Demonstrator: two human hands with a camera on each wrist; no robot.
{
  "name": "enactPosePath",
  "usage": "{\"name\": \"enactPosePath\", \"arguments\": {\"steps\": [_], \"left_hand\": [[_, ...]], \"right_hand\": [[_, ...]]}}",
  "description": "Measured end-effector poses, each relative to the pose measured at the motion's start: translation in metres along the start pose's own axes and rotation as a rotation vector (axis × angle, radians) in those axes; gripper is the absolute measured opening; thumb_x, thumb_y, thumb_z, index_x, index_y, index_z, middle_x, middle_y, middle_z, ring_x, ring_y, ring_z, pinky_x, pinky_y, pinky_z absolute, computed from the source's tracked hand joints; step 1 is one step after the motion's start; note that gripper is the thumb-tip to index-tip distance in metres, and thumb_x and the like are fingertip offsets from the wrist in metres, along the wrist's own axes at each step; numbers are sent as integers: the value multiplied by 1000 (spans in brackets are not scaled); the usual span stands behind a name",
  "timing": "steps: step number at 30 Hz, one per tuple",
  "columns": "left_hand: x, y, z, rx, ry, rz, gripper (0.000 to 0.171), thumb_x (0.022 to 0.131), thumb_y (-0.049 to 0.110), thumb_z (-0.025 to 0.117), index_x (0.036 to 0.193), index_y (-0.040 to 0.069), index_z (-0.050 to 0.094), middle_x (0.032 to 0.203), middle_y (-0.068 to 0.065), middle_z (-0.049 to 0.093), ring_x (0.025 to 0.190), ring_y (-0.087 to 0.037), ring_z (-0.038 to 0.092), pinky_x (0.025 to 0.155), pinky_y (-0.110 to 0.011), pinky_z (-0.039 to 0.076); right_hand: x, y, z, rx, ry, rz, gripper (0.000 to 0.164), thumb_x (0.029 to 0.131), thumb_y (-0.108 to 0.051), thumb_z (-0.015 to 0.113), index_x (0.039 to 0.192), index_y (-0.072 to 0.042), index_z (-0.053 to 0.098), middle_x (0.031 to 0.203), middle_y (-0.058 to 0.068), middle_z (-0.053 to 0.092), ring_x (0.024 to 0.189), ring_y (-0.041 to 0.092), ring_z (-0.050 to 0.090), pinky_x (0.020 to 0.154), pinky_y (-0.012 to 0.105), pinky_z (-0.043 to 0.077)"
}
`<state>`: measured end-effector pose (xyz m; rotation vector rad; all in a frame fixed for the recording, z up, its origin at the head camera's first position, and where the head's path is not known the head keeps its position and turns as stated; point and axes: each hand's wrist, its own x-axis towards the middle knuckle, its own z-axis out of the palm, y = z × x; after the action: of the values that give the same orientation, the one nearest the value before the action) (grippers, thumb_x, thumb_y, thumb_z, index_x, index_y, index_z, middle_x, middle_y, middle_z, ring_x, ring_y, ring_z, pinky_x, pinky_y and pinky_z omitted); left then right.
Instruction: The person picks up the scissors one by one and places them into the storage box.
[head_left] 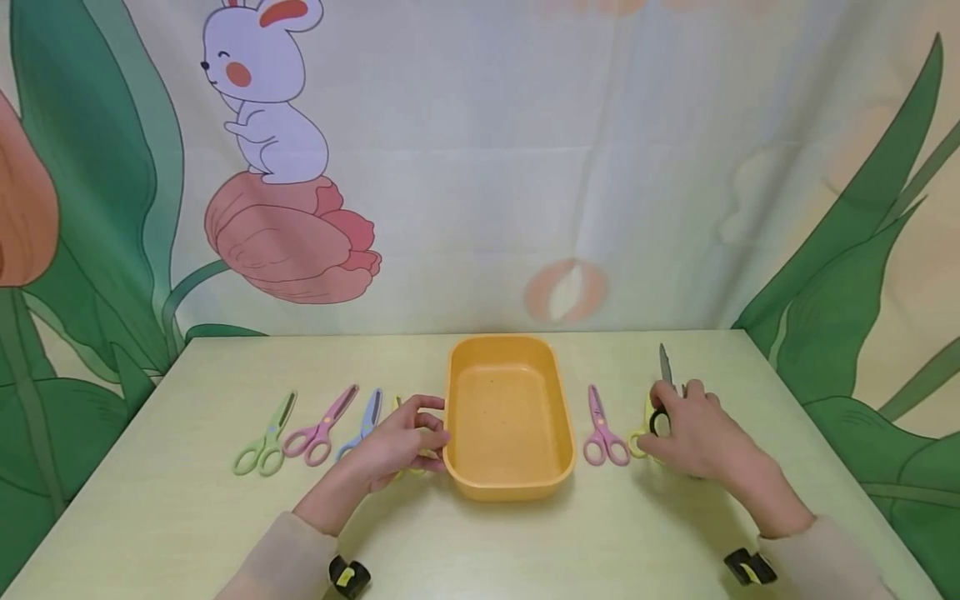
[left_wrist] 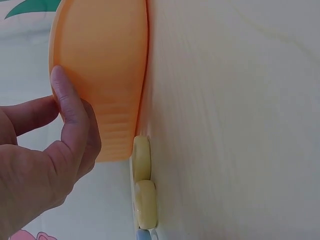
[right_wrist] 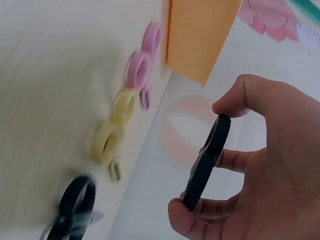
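Observation:
My left hand (head_left: 397,443) grips the left rim of a yellow-orange plastic bin (head_left: 453,477), thumb and fingers on its edge. In the right wrist view, my right hand (right_wrist: 280,165) pinches the black handles of a pair of scissors (right_wrist: 205,162) between thumb and fingertips, raised off the table. Their grey blade (head_left: 665,365) points away from me in the head view. Below that hand lies a second black-handled pair of scissors (right_wrist: 77,205), mostly hidden in the head view. Yellow scissors (right_wrist: 109,142) and pink scissors (head_left: 600,433) lie between the right hand and the bin.
Left of the bin lie green scissors (head_left: 270,442), purple-pink scissors (head_left: 322,432), blue scissors (head_left: 369,417) and yellow scissors (left_wrist: 142,160), the last partly behind the left hand. A printed curtain (head_left: 465,167) hangs along the far edge of the table (head_left: 187,525).

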<state>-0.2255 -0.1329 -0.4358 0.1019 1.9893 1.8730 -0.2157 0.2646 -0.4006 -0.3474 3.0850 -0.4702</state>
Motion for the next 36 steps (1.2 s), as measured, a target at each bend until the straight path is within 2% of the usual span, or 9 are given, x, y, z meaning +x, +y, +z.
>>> {"name": "enactPosePath", "arguments": {"steps": [9, 14, 21, 26, 29, 31, 33, 35, 36], "left_hand": [[-1, 0, 1, -8, 12, -13, 53, 100, -6, 57, 146, -6, 31, 112, -19, 51, 85, -28, 62, 73, -37, 62], [-1, 0, 1, -11, 4, -11, 53, 100, -6, 57, 146, -6, 30, 111, -19, 52, 84, -27, 62, 72, -37, 61], [0, -2, 0, -15, -3, -12, 53, 100, -6, 57, 146, -6, 30, 112, -20, 51, 86, -28, 63, 75, -39, 62], [0, -3, -1, -11, -3, -13, 52, 100, -6, 57, 145, -6, 32, 111, -19, 51, 84, -26, 62, 74, -39, 61], [-1, -2, -2, -10, 1, -14, 52, 99, -6, 57, 145, -5, 32, 111, -19, 51, 83, -25, 61, 75, -39, 61], [-1, -2, -2, -10, -6, -10, 52, 99, -6, 57, 145, -5, 32, 111, -19, 50, 84, -25, 61, 75, -39, 61], [-1, -1, -2, -13, -12, -10, 51, 99, -5, 57, 144, -4, 32, 111, -19, 51, 84, -25, 61, 76, -39, 61], [0, -1, -1, -13, -14, -9, 51, 99, -5, 58, 144, -4, 32, 111, -18, 51, 84, -25, 61, 75, -39, 61], [0, -1, -1, -12, -15, -8, 51, 99, -5, 58, 143, -4, 32, 111, -18, 51, 84, -25, 61, 75, -39, 61]], "right_hand": [[8, -43, 7, -1, -8, -78, 41, 85, -39, 74, 113, -14, 58, 96, 16, 47, 85, 34, 49, 59, 38, 43], [12, -65, 13, 44, -6, -113, 32, 81, -30, 65, 108, -17, 54, 95, 13, 43, 83, 32, 46, 57, 35, 40], [21, -93, 20, 29, 0, -147, 37, 81, -29, 64, 114, -16, 54, 98, 14, 43, 84, 31, 45, 51, 34, 41], [25, -110, 26, 38, -8, -179, 38, 81, -30, 64, 115, -16, 54, 98, 13, 43, 83, 30, 45, 52, 33, 42], [26, -121, 30, 27, -6, -213, 37, 82, -31, 65, 114, -16, 54, 96, 11, 44, 82, 30, 45, 64, 39, 45], [28, -127, 32, -3, 4, -223, 35, 82, -33, 66, 111, -19, 54, 97, 10, 45, 83, 29, 47, 76, 48, 46], [29, -133, 34, -39, 14, -220, 34, 81, -36, 67, 110, -22, 54, 98, 8, 47, 84, 28, 49, 87, 59, 42], [32, -139, 36, -52, 14, -224, 34, 81, -37, 67, 109, -23, 54, 99, 8, 48, 86, 27, 50, 84, 60, 44], [33, -142, 37, -52, 10, -229, 35, 82, -37, 68, 110, -23, 55, 100, 9, 48, 86, 27, 50, 81, 57, 47]]}}
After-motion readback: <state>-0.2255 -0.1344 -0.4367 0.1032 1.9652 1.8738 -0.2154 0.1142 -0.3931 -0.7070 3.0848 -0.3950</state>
